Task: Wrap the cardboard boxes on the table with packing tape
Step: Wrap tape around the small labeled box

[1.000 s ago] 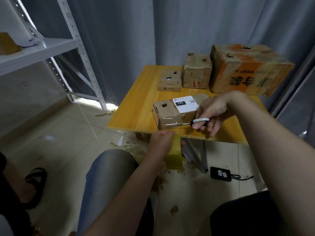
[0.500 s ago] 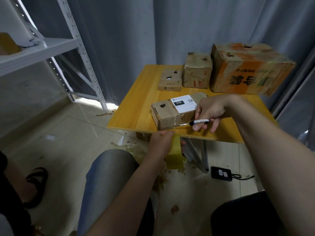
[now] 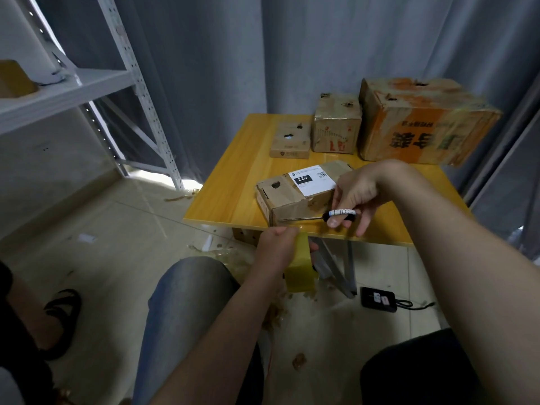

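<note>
A small brown cardboard box with a white printed shipping label on top lies at the near edge of a yellow wooden table, its long front face turned toward the person. The left hand sits just below the table edge in front of the box, fingers curled round a yellowish translucent roll of packing tape that hangs beneath it. The right hand is at the box's right end, thumb and fingers pinching a thin tool with a black-and-white handle. Its slim metal shaft points left along the lower front face of the box, and the little finger sticks out loosely. Along the back of the table stand three more boxes side by side: a flat brown box with holes, a taller tape-covered brown box and a large box with orange print. A white metal shelf rack stands at left before a grey curtain. A black device with a cable lies on the tiled floor under the table.
</note>
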